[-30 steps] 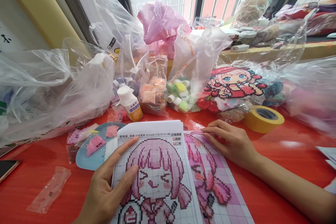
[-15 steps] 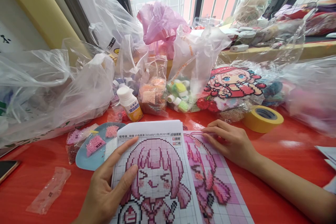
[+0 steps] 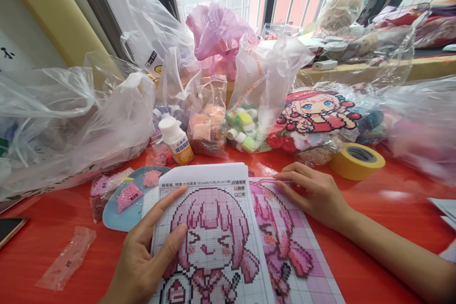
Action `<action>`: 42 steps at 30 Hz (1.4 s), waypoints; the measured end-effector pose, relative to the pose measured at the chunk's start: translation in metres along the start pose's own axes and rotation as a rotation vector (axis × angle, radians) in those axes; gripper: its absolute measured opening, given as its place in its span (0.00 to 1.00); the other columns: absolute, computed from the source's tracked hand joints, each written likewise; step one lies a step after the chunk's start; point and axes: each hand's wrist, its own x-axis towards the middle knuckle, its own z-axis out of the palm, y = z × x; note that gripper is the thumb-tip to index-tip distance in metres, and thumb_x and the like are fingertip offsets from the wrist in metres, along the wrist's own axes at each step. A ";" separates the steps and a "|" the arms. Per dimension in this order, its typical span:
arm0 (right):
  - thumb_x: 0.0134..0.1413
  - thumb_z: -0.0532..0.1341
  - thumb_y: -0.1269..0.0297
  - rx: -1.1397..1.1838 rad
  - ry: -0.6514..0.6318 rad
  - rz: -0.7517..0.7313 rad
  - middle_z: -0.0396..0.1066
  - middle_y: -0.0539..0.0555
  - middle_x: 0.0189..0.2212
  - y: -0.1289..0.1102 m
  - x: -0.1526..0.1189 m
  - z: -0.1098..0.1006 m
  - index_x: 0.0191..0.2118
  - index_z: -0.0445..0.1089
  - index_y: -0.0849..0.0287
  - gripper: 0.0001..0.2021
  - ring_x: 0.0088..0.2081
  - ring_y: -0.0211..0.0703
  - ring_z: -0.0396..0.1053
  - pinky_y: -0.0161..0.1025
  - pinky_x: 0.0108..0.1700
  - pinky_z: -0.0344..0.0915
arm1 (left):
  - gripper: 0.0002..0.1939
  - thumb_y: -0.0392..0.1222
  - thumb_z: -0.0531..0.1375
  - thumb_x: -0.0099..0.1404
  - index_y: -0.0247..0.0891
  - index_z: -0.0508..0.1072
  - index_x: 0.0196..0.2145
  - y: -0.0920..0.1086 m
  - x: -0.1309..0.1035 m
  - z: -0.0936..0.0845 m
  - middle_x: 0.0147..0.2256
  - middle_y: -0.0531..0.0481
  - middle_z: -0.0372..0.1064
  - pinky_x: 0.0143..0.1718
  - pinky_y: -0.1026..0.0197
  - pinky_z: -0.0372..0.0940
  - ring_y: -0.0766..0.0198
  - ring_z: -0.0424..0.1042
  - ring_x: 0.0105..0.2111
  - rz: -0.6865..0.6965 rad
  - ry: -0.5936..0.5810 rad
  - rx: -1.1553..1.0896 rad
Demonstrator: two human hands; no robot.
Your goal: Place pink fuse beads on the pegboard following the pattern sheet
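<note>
A printed pattern sheet (image 3: 213, 204) with a pink-haired figure lies over the left part of a bead board (image 3: 302, 228), where a matching figure shows in pink beads. My left hand (image 3: 142, 251) rests on the sheet's left side, thumb and index finger spread apart on the paper. Over the board's top edge lies my right hand (image 3: 317, 194), its fingers stretched out and apart. A blue plate (image 3: 123, 218) with small bags of pink beads (image 3: 130, 197) is beyond my left hand.
A white bottle (image 3: 174, 140), bags of orange beads (image 3: 206, 126) and a finished bead picture (image 3: 317, 111) stand behind. Yellow tape (image 3: 358, 161) is right of them. Plastic bags (image 3: 121, 118) crowd the back. A phone (image 3: 10, 230) and clear packet (image 3: 67, 259) lie left.
</note>
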 end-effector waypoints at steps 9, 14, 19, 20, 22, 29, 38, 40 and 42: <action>0.62 0.59 0.65 -0.019 -0.014 -0.045 0.73 0.52 0.31 0.001 0.004 -0.003 0.37 0.74 0.56 0.06 0.26 0.32 0.69 0.30 0.27 0.65 | 0.22 0.54 0.63 0.59 0.56 0.75 0.52 0.001 0.000 0.001 0.53 0.59 0.75 0.60 0.56 0.62 0.53 0.68 0.58 -0.001 0.008 0.001; 0.61 0.60 0.65 -0.019 -0.003 -0.062 0.73 0.52 0.30 0.000 0.003 -0.003 0.37 0.74 0.57 0.06 0.26 0.32 0.69 0.30 0.26 0.64 | 0.22 0.54 0.63 0.59 0.57 0.75 0.52 0.001 0.000 0.001 0.53 0.61 0.75 0.60 0.56 0.62 0.53 0.68 0.59 -0.006 0.004 -0.004; 0.61 0.60 0.65 -0.011 0.007 -0.053 0.73 0.51 0.30 0.000 0.004 -0.003 0.36 0.74 0.57 0.05 0.26 0.32 0.69 0.30 0.25 0.64 | 0.22 0.54 0.63 0.59 0.56 0.75 0.52 0.000 0.000 0.001 0.53 0.59 0.75 0.60 0.55 0.63 0.52 0.69 0.58 0.008 0.011 0.005; 0.61 0.60 0.65 -0.009 0.014 -0.046 0.72 0.51 0.30 0.000 0.004 -0.003 0.36 0.74 0.57 0.05 0.26 0.32 0.68 0.30 0.25 0.63 | 0.22 0.54 0.63 0.59 0.56 0.75 0.52 0.000 0.000 0.001 0.53 0.59 0.75 0.60 0.54 0.63 0.51 0.69 0.58 0.012 0.014 0.011; 0.61 0.61 0.65 -0.003 0.031 -0.024 0.72 0.51 0.29 0.000 0.003 -0.002 0.35 0.73 0.58 0.05 0.25 0.31 0.68 0.30 0.25 0.63 | 0.22 0.54 0.63 0.59 0.56 0.75 0.52 0.000 0.000 0.000 0.53 0.59 0.75 0.59 0.55 0.63 0.51 0.69 0.58 0.018 0.019 0.020; 0.61 0.61 0.63 -0.010 0.046 0.017 0.72 0.50 0.28 0.000 0.002 -0.002 0.33 0.73 0.57 0.06 0.23 0.30 0.67 0.30 0.24 0.62 | 0.22 0.55 0.63 0.60 0.56 0.75 0.52 0.000 0.000 0.001 0.55 0.60 0.73 0.60 0.56 0.62 0.53 0.66 0.60 0.020 0.013 0.028; 0.61 0.61 0.63 -0.030 0.015 -0.024 0.73 0.50 0.29 0.002 0.002 -0.001 0.33 0.74 0.57 0.07 0.24 0.32 0.68 0.30 0.25 0.63 | 0.21 0.55 0.63 0.59 0.61 0.74 0.51 0.000 0.000 0.001 0.55 0.64 0.73 0.60 0.59 0.61 0.56 0.66 0.60 0.009 0.012 0.028; 0.61 0.61 0.63 -0.032 0.016 -0.021 0.73 0.50 0.29 0.002 0.002 -0.001 0.33 0.74 0.57 0.07 0.24 0.31 0.68 0.30 0.25 0.63 | 0.21 0.55 0.63 0.59 0.60 0.74 0.51 -0.001 0.000 0.001 0.55 0.63 0.73 0.60 0.59 0.62 0.55 0.66 0.60 0.010 0.015 0.025; 0.61 0.61 0.63 -0.028 0.018 -0.014 0.73 0.50 0.29 0.001 0.002 -0.001 0.33 0.74 0.57 0.07 0.24 0.31 0.68 0.30 0.25 0.63 | 0.22 0.55 0.63 0.59 0.58 0.75 0.52 -0.001 0.000 0.001 0.55 0.61 0.73 0.60 0.58 0.63 0.54 0.66 0.60 0.014 0.018 0.020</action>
